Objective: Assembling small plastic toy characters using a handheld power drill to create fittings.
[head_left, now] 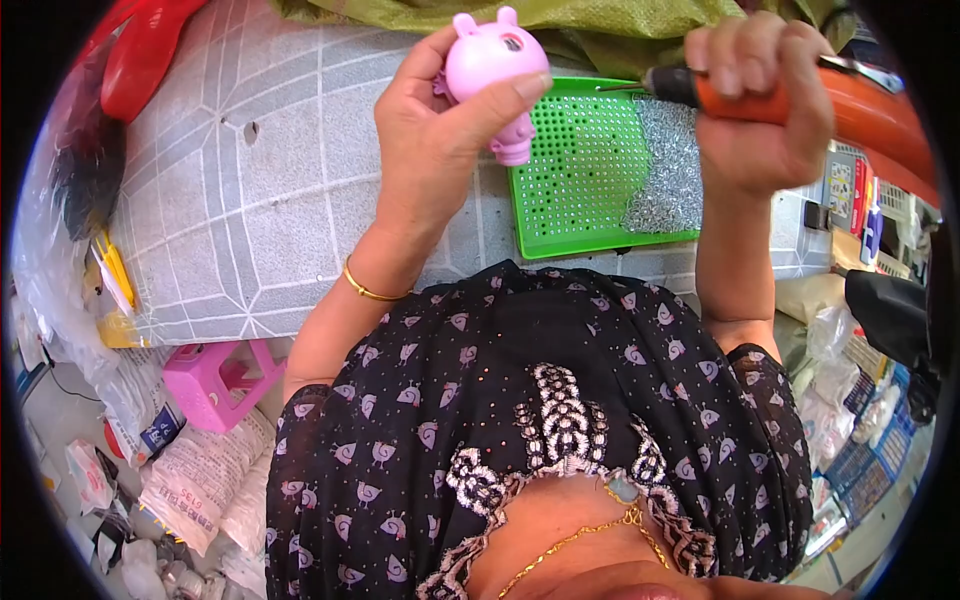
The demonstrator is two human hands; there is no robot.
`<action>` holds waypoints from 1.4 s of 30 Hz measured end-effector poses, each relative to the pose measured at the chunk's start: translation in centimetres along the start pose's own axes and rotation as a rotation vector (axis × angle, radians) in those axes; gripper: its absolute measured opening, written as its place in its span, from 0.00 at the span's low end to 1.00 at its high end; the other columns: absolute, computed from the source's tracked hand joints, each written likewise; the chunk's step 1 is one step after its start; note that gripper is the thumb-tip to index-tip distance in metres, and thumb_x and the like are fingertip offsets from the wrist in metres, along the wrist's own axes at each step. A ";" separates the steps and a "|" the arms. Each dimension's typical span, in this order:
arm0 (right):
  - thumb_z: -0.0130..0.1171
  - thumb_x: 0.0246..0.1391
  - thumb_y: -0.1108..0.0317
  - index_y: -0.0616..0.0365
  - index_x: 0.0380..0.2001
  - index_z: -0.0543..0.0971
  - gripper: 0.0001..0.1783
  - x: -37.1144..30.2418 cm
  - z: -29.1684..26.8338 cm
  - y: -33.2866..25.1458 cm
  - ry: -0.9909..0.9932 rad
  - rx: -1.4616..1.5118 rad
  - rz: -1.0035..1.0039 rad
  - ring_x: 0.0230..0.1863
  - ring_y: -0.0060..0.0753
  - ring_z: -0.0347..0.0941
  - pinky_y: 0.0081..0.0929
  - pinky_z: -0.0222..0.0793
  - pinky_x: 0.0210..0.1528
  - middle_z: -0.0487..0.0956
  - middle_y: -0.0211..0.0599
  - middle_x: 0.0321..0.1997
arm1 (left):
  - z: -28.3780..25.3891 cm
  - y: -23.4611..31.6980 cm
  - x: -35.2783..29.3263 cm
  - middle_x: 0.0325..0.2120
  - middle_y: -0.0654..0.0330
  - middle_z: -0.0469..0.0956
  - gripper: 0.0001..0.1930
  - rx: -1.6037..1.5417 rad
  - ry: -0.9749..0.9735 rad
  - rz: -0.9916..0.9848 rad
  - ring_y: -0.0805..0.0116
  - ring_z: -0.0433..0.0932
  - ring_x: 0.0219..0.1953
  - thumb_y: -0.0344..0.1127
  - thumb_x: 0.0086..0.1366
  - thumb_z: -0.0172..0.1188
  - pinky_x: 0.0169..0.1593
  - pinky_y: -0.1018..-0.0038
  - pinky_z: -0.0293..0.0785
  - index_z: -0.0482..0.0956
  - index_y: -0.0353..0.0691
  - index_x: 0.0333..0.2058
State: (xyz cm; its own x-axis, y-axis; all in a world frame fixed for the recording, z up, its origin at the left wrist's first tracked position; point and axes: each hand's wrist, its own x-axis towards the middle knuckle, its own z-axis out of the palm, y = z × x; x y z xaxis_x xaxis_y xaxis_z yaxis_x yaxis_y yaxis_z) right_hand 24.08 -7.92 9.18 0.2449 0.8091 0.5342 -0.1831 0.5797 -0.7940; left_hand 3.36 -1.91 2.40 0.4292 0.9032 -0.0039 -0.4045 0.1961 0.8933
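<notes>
My left hand (425,140) grips a pink plastic toy figure (490,62) with a round head and two small ears, held above the table with the thumb across its front. My right hand (755,120) is wrapped round an orange power screwdriver (865,110). Its black nose and thin metal bit point left toward the toy, with a gap between them. Below and between my hands lies a bright green tray (520,215) with a grid of holes. Small silver screws (672,165) are heaped at its right side, and many of the holes hold screws.
A grey cloth with white lines (270,200) covers the table. An olive sack (610,18) lies along the far edge, red plastic (150,55) at far left. A pink plastic stool (205,385) and white printed bags (205,490) are down left; boxes and bags crowd the right.
</notes>
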 end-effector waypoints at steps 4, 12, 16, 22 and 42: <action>0.51 0.60 0.61 0.53 0.34 0.76 0.09 1.7 0.8 -3.1 -0.070 0.203 0.002 0.28 0.23 0.65 0.29 0.58 0.40 0.70 0.24 0.26 | 0.6 -0.1 -0.5 0.37 0.56 0.81 0.30 -0.027 -0.026 0.008 0.75 0.80 0.31 0.27 0.53 0.74 0.32 0.79 0.80 0.71 0.28 0.54; 0.53 0.60 0.59 0.51 0.35 0.75 0.09 2.8 5.2 -1.9 -0.099 0.218 -0.023 0.27 0.23 0.67 0.30 0.61 0.39 0.71 0.24 0.25 | 0.9 0.4 -0.9 0.35 0.57 0.81 0.31 0.006 -0.048 -0.034 0.77 0.79 0.28 0.28 0.52 0.76 0.27 0.80 0.78 0.73 0.31 0.53; 0.49 0.66 0.58 0.51 0.36 0.68 0.09 1.4 10.3 -1.4 0.223 -0.035 -0.076 0.20 0.21 0.65 0.26 0.67 0.32 0.68 0.24 0.22 | 0.9 0.6 -1.0 0.35 0.58 0.81 0.30 -0.015 -0.032 -0.076 0.78 0.78 0.25 0.29 0.52 0.75 0.25 0.81 0.77 0.73 0.32 0.53; 0.49 0.65 0.59 0.52 0.36 0.70 0.09 2.2 8.6 -0.6 0.121 0.004 -0.074 0.23 0.22 0.65 0.28 0.65 0.34 0.69 0.24 0.23 | 1.0 1.1 -0.9 0.34 0.59 0.80 0.30 -0.008 -0.047 -0.135 0.79 0.77 0.24 0.29 0.52 0.75 0.23 0.82 0.75 0.72 0.33 0.53; 0.49 0.62 0.61 0.52 0.37 0.76 0.09 3.6 4.5 0.9 -0.190 0.205 -0.057 0.28 0.26 0.65 0.34 0.58 0.40 0.70 0.25 0.27 | 0.7 1.0 -0.9 0.33 0.61 0.79 0.28 -0.005 -0.050 -0.107 0.80 0.77 0.25 0.29 0.53 0.75 0.23 0.84 0.75 0.73 0.34 0.51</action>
State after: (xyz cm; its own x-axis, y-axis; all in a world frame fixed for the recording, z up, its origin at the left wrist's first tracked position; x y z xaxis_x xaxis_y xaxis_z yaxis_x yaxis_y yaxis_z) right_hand 20.51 -4.07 11.66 0.0808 0.7672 0.6363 -0.3679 0.6163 -0.6963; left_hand 3.10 -2.80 3.56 0.5095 0.8570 -0.0766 -0.3583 0.2923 0.8867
